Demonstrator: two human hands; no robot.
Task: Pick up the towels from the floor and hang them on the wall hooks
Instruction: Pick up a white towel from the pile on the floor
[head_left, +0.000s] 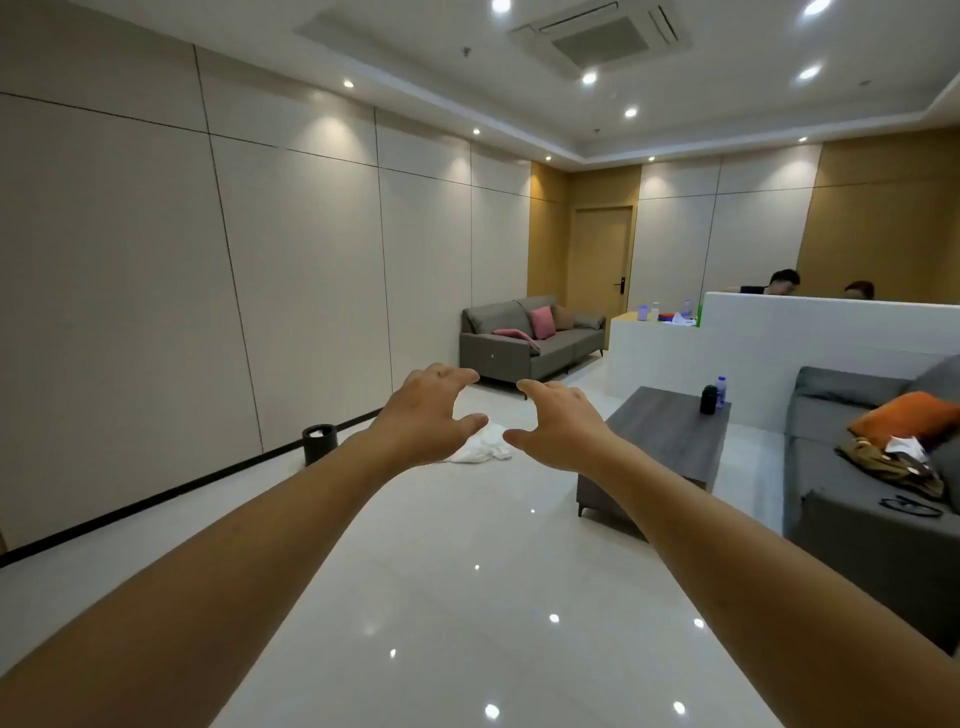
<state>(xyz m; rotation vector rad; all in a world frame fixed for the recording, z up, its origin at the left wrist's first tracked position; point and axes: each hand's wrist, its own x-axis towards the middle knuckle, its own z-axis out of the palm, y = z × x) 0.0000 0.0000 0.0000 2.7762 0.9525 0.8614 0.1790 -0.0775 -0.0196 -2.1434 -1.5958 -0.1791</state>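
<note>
Honestly, both hands are empty, fingers spread loose: left hand (431, 415), right hand (558, 428). The crumpled white cloth towel (480, 447) lies on the glossy white tile floor (467, 597) ahead. I'd walk closer, crouch, and gather the whole bunch.

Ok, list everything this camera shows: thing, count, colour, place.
towel: one, white, crumpled on the floor beyond the hands
bin: one, black, by the left wall
coffee table: one, dark grey, right of centre
bottle: one, clear, on the coffee table
cylinder: one, black, beside the bottle
sofas: two, grey, far wall and right edge
cushions: pink on far sofa, orange on right sofa
door: one, tan, far end
wall hooks: none visible
left hand: one, empty, fingers spread
right hand: one, empty, fingers spread
</note>
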